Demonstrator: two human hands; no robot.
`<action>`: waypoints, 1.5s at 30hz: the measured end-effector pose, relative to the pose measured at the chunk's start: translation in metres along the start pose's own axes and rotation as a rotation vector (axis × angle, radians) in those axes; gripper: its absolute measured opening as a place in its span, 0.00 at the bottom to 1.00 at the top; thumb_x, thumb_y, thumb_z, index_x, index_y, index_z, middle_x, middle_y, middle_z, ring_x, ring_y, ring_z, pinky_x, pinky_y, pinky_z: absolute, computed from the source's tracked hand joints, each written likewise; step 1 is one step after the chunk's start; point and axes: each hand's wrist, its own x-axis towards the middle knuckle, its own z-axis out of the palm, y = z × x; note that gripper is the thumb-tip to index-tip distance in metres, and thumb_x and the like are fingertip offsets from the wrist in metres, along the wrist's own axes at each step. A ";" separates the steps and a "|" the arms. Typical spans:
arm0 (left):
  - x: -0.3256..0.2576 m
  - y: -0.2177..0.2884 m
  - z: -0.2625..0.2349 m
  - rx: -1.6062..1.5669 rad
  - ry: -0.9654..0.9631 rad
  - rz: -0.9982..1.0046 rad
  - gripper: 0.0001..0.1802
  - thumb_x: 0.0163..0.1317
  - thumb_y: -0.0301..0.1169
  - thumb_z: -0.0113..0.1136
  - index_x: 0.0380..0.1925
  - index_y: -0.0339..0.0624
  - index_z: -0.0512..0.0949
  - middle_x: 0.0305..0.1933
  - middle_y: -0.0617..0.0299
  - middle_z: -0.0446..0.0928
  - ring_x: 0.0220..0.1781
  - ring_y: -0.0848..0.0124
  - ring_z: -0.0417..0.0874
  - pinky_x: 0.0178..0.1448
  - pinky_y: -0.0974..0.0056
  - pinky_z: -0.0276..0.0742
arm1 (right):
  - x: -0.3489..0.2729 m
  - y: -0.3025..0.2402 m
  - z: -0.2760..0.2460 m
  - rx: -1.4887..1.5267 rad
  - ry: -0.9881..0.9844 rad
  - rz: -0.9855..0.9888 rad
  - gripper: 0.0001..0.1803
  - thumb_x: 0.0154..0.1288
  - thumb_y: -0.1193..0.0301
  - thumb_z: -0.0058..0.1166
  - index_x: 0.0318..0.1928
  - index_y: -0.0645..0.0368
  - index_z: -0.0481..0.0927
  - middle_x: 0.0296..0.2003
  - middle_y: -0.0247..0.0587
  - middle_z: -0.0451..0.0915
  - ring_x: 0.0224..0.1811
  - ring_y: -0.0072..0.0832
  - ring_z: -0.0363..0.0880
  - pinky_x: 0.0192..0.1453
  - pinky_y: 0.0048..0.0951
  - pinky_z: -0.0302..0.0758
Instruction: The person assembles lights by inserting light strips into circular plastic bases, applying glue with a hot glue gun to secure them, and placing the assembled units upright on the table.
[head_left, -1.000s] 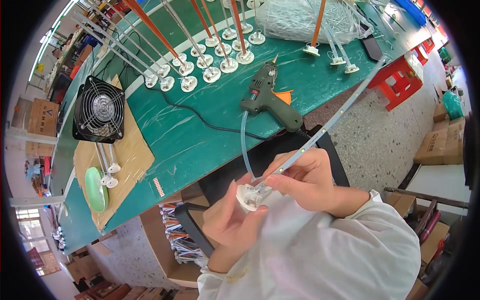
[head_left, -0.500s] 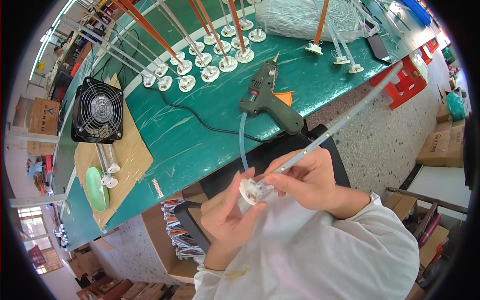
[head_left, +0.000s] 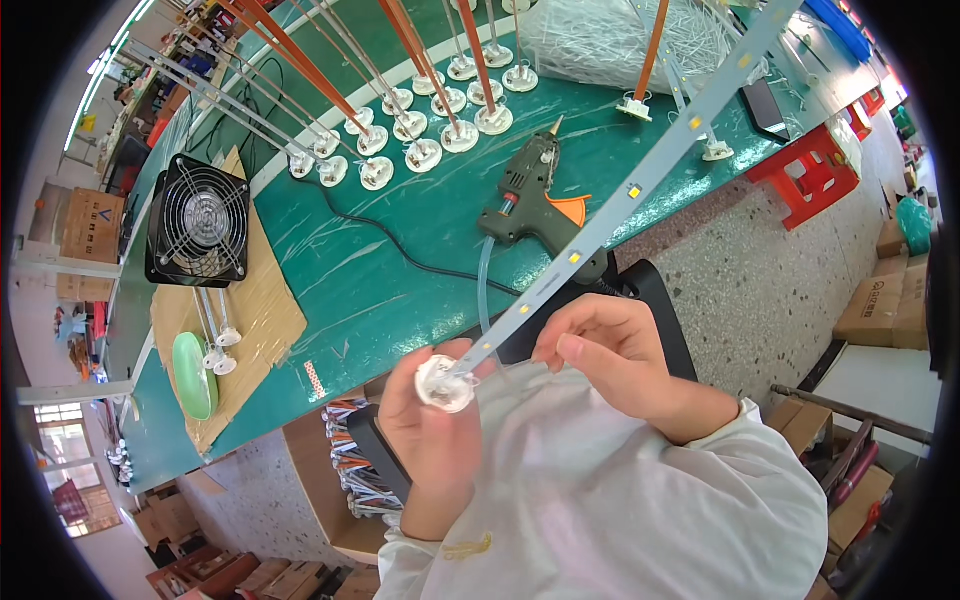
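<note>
My left hand (head_left: 430, 440) is closed on the round white base (head_left: 446, 384) of an LED light strip, its open face with small parts turned up. From that base the long pale strip (head_left: 574, 258) with small yellow LEDs rises toward the upper right. My right hand (head_left: 615, 355) is to the right of the strip, apart from it, fingers loosely bent and thumb apart; nothing shows in them. Just beyond the hands, a dark green glue gun (head_left: 530, 195) with an orange trigger lies on the green table (head_left: 360, 300), partly hidden by the strip. A clear glue stick (head_left: 482, 285) sticks out of its back.
Several strips on white bases (head_left: 424, 155) stand at the back. A bag of clear sticks (head_left: 610, 45) lies behind the gun. At left are a black fan (head_left: 203, 222), cardboard (head_left: 265, 310) and a green dish (head_left: 194, 375). A red stool (head_left: 810, 180) stands right.
The base has moved left and tipped upward in my left hand, and the strip has swung up in front of the glue gun. My right hand has let go of the strip.
</note>
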 end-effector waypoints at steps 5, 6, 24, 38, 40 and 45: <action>0.000 -0.001 -0.003 -0.248 -0.232 -0.066 0.27 0.75 0.50 0.47 0.69 0.53 0.64 0.67 0.58 0.72 0.56 0.66 0.82 0.75 0.25 0.45 | 0.002 0.009 0.001 0.366 -0.027 -0.032 0.08 0.72 0.75 0.53 0.43 0.67 0.81 0.39 0.42 0.83 0.41 0.25 0.80 0.47 0.28 0.76; -0.001 -0.002 -0.003 -0.322 -0.269 -0.103 0.27 0.76 0.50 0.46 0.68 0.53 0.64 0.66 0.58 0.72 0.57 0.67 0.82 0.74 0.22 0.45 | 0.002 0.010 0.001 0.422 -0.011 -0.018 0.08 0.72 0.74 0.52 0.43 0.67 0.81 0.39 0.42 0.83 0.41 0.25 0.80 0.47 0.29 0.76; -0.007 0.006 0.010 -0.203 -0.050 -0.227 0.30 0.71 0.39 0.58 0.64 0.30 0.66 0.57 0.47 0.77 0.41 0.71 0.76 0.46 0.66 0.70 | -0.003 0.017 0.004 0.303 0.159 0.051 0.11 0.70 0.67 0.50 0.34 0.62 0.77 0.30 0.41 0.78 0.37 0.29 0.75 0.45 0.30 0.69; 0.001 0.041 -0.047 -0.338 0.224 0.030 0.28 0.73 0.37 0.55 0.67 0.34 0.65 0.55 0.46 0.79 0.25 0.79 0.64 0.24 0.76 0.57 | -0.003 -0.043 -0.042 -0.394 0.346 -0.551 0.05 0.66 0.77 0.51 0.35 0.65 0.77 0.30 0.39 0.79 0.31 0.20 0.72 0.36 0.22 0.66; 0.000 0.039 -0.046 -0.327 0.234 0.025 0.28 0.73 0.38 0.54 0.67 0.34 0.65 0.54 0.46 0.80 0.24 0.79 0.63 0.23 0.76 0.56 | -0.002 -0.038 -0.032 -0.664 0.257 -0.581 0.03 0.60 0.80 0.57 0.35 0.64 0.78 0.30 0.39 0.80 0.29 0.22 0.73 0.33 0.23 0.66; -0.002 0.031 -0.032 -0.324 0.198 -0.023 0.29 0.74 0.42 0.54 0.67 0.34 0.64 0.55 0.48 0.80 0.22 0.81 0.63 0.22 0.75 0.55 | 0.002 0.001 0.021 -0.925 -0.180 -0.619 0.16 0.49 0.77 0.71 0.41 0.60 0.83 0.37 0.40 0.83 0.30 0.29 0.78 0.32 0.28 0.75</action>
